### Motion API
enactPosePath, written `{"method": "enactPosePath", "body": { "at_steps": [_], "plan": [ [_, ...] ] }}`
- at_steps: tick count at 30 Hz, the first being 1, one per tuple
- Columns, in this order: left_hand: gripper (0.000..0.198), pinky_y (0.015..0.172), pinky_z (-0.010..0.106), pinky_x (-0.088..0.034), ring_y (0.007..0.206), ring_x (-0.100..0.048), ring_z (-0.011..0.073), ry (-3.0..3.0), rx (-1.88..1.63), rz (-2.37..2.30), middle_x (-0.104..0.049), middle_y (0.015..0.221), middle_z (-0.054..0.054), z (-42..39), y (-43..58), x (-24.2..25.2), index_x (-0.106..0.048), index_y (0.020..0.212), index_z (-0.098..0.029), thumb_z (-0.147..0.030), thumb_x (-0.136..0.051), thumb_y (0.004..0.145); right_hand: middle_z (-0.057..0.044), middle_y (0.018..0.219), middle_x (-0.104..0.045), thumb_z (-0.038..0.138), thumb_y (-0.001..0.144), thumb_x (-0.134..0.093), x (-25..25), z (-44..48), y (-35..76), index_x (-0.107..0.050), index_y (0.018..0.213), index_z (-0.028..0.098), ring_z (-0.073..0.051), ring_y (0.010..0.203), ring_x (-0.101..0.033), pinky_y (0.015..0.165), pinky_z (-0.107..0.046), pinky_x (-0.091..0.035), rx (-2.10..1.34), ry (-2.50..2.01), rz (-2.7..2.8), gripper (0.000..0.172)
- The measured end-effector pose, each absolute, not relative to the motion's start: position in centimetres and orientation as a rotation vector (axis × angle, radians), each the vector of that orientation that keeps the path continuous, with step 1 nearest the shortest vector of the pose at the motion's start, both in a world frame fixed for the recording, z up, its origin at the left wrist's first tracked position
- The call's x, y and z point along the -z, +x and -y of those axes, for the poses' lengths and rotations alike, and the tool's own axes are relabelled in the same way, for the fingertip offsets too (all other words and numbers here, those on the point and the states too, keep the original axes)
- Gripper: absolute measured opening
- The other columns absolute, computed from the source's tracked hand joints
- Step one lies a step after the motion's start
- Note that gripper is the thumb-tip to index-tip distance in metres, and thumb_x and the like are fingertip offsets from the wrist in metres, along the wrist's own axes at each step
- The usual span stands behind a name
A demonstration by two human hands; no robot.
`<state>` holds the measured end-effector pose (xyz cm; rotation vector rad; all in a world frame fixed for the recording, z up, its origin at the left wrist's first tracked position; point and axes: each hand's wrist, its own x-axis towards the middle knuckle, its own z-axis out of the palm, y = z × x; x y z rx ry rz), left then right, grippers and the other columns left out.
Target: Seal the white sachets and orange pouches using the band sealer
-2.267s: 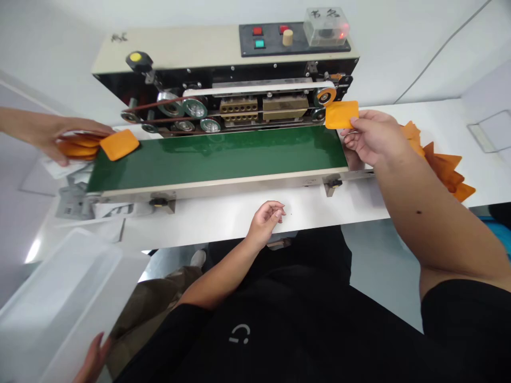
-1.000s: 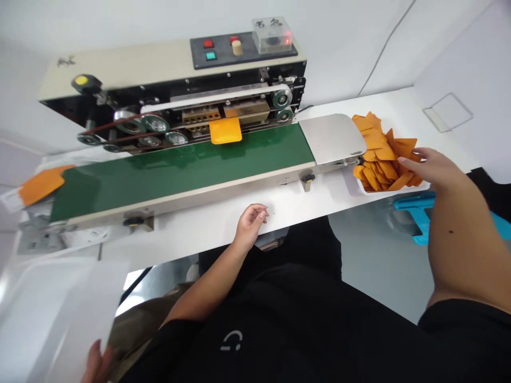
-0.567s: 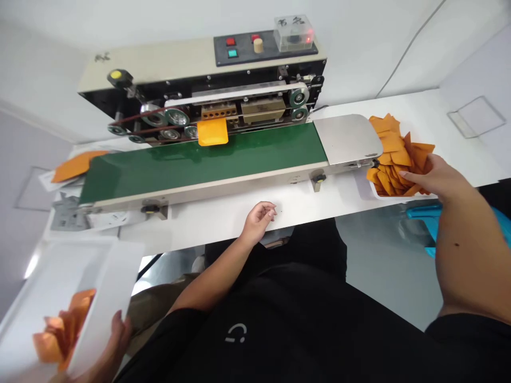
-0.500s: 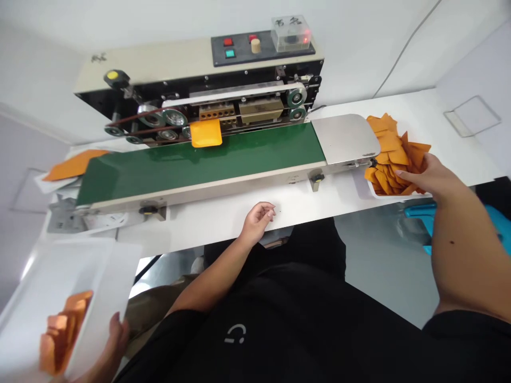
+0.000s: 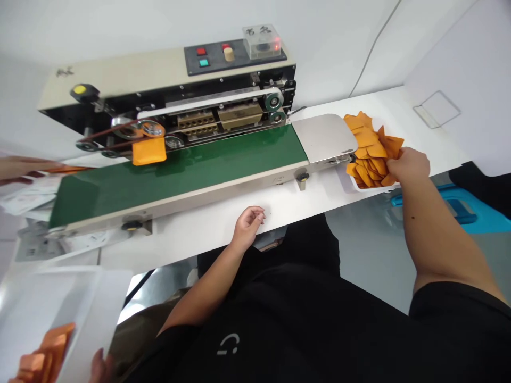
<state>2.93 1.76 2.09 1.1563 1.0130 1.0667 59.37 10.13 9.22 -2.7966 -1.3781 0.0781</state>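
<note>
My right hand [image 5: 409, 164] is at the right edge of a white bin [image 5: 373, 188] heaped with orange packets [image 5: 369, 146]; its curled fingers grip a packet at the side of the pile. My left hand [image 5: 248, 223] rests on the white table [image 5: 207, 231] in front of the conveyor, fingers loosely curled, with nothing in it. On the sealing machine [image 5: 167, 69], one orange packet [image 5: 149, 151] hangs from the rollers over the left part of the green belt [image 5: 207, 165].
A co-worker's hand [image 5: 19, 167] touches an orange packet at the belt's left end. Another hand [image 5: 99, 366] is beside a white tray [image 5: 90, 303] with orange packets [image 5: 46, 356] at lower left. A metal plate [image 5: 324, 137] extends the belt rightward.
The hanging packet has moved left along the machine. My right hand has closed at the pile's side. A co-worker's hand has appeared at the far left. The view has shifted right.
</note>
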Motion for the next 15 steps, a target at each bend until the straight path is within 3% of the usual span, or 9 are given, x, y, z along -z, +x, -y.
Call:
{"method": "enactPosePath", "body": {
  "at_steps": [7, 15],
  "plan": [
    [0.028, 0.080, 0.031, -0.055, 0.080, -0.065, 0.0157, 1.159, -1.053, -1.025, -0.072, 0.093, 0.005, -1.8, 2.8, -1.7, -0.074, 0.108, -0.020, -0.044, -0.078, 0.095, -0.021, 0.115, -0.073, 0.041, 0.090, -0.067, -9.8, -10.2, 58.1, -0.070, 0.121, 0.023, -0.032, 0.099, -0.065, 0.080, -0.039, -0.045, 0.017, -2.897, 1.323, 0.036],
    [0.028, 0.080, 0.032, -0.055, 0.079, -0.065, 0.0161, 1.162, -1.055, -1.032, -0.072, 0.092, 0.004, -1.9, 2.8, -1.6, -0.074, 0.107, -0.020, -0.044, -0.078, 0.094, -0.012, 0.103, -0.075, 0.036, 0.092, -0.065, -11.1, -8.9, 58.1, -0.071, 0.113, 0.025, -0.027, 0.089, -0.063, 0.081, -0.036, -0.046, 0.185, -2.677, 1.252, 0.025]
  ]
}}
